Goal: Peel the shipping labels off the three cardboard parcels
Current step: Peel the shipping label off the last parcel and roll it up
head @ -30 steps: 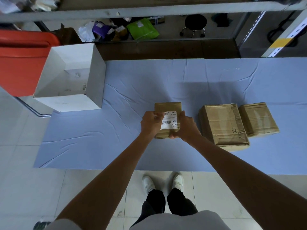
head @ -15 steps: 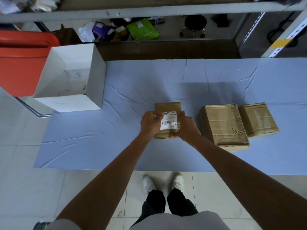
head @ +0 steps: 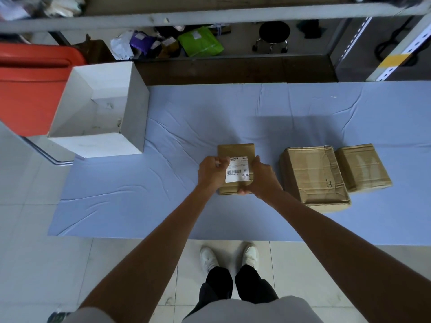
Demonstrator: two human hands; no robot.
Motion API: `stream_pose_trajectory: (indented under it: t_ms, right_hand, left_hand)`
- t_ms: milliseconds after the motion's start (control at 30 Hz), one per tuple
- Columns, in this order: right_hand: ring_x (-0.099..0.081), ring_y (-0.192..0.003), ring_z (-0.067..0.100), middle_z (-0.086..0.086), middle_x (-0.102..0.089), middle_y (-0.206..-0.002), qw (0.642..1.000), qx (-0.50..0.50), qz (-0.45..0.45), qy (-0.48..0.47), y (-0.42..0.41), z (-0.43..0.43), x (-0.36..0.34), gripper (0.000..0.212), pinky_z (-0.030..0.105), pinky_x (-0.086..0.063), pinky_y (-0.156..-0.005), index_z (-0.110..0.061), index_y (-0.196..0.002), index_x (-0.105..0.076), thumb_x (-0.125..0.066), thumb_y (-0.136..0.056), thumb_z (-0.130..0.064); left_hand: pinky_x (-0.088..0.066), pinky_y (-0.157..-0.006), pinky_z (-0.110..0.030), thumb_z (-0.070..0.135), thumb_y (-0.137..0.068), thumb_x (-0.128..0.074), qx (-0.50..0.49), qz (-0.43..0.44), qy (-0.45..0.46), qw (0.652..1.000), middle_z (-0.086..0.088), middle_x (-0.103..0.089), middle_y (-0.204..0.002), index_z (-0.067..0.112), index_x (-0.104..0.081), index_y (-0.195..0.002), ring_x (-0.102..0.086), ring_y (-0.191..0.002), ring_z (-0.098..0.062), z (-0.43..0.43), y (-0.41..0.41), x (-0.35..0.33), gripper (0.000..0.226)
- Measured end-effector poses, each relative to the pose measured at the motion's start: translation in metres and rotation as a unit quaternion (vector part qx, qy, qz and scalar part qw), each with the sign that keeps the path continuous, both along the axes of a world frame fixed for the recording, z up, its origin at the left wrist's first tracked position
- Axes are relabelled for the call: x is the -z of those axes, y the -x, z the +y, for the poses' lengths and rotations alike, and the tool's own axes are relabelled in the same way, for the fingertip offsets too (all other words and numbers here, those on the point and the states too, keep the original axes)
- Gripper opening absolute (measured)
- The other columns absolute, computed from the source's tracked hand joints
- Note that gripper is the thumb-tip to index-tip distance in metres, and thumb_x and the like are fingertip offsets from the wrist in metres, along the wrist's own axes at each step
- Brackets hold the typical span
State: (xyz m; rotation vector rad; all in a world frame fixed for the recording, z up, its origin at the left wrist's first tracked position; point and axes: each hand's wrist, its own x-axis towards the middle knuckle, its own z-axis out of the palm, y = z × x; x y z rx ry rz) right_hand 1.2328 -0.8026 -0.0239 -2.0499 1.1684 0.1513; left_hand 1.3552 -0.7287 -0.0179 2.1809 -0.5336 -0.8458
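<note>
A small brown parcel (head: 235,151) lies on the blue-covered table (head: 186,127), with a white shipping label (head: 238,170) on its top. My left hand (head: 211,172) pinches the label's upper left corner. My right hand (head: 262,178) grips the parcel's right side and near edge. To the right lie a larger crumpled parcel (head: 312,174) marked with a 3 and a smaller parcel (head: 362,167); no label shows on their tops.
An open white box (head: 130,113) stands at the table's left end, beside a red bin (head: 30,87). Behind the table run a dark ledge, a shelf rail, coloured mail bags and a black stool (head: 274,33). My feet stand below the table's near edge.
Both hands stay on the small parcel. The label's left edge looks slightly more raised under my left fingers; nothing else moved.
</note>
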Motion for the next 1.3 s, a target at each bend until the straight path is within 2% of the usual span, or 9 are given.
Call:
stream_pose_trajectory:
  t_ms: [233,400,733,900,1100,1300]
  right_hand:
    - [-0.056,-0.117,0.032,0.011,-0.059,-0.125,1.000,-0.003,0.000,0.002,0.0009,0.0002,-0.0003,0.095,0.043,-0.050,-0.099,-0.006,-0.134,-0.032,-0.091,-0.059,-0.019]
    - [-0.057,-0.115,0.033,0.012,-0.059,-0.123,1.000,-0.005,0.005,0.009,0.0009,-0.0001,-0.0018,0.095,0.044,-0.050,-0.097,-0.004,-0.130,-0.034,-0.092,-0.057,-0.018]
    - [-0.056,-0.115,0.032,0.011,-0.060,-0.122,1.000,-0.004,0.000,0.002,0.0000,-0.0008,-0.0012,0.094,0.043,-0.051,-0.096,-0.005,-0.130,-0.034,-0.091,-0.057,-0.017]
    - [-0.055,-0.116,0.033,0.012,-0.059,-0.124,1.000,-0.006,-0.001,0.003,0.0009,-0.0010,0.0005,0.096,0.044,-0.050,-0.097,-0.005,-0.132,-0.033,-0.091,-0.057,-0.017]
    - [-0.055,-0.115,0.032,0.010,-0.059,-0.122,1.000,-0.002,-0.004,0.003,0.0013,-0.0012,0.0031,0.096,0.043,-0.051,-0.096,-0.006,-0.130,-0.034,-0.092,-0.056,-0.018]
    - [-0.055,-0.116,0.031,0.011,-0.059,-0.123,1.000,-0.006,0.004,0.009,0.0013,-0.0014,0.0048,0.098,0.043,-0.051,-0.096,-0.006,-0.131,-0.032,-0.093,-0.055,-0.021]
  left_hand:
    - [-0.052,-0.077,-0.037,0.039,-0.090,-0.059,-0.009,-0.004,0.002,1.000,-0.013,-0.073,-0.092,0.005,-0.071,-0.087,-0.067,-0.088,-0.031,0.0007,0.0009,0.0003,0.036]
    - [-0.054,-0.080,-0.040,0.036,-0.089,-0.060,-0.013,-0.005,0.007,1.000,-0.015,-0.073,-0.091,0.005,-0.071,-0.082,-0.068,-0.088,-0.033,-0.0002,0.0007,0.0009,0.033]
    - [-0.055,-0.085,-0.040,0.040,-0.090,-0.058,-0.017,0.005,-0.001,1.000,-0.013,-0.067,-0.111,0.003,-0.064,-0.104,-0.065,-0.099,-0.031,-0.0023,-0.0016,0.0033,0.039]
    - [-0.050,-0.076,-0.032,0.040,-0.091,-0.058,-0.017,0.004,-0.004,1.000,-0.012,-0.068,-0.111,0.004,-0.065,-0.105,-0.065,-0.099,-0.029,-0.0018,-0.0018,0.0041,0.040]
    - [-0.053,-0.078,-0.036,0.038,-0.092,-0.057,-0.012,0.005,0.004,1.000,-0.014,-0.071,-0.103,0.004,-0.067,-0.092,-0.067,-0.094,-0.031,-0.0018,-0.0017,0.0029,0.036]
    - [-0.053,-0.082,-0.038,0.039,-0.093,-0.054,-0.002,0.014,0.000,1.000,-0.014,-0.072,-0.101,0.002,-0.069,-0.098,-0.067,-0.094,-0.030,-0.0008,-0.0027,0.0006,0.040]
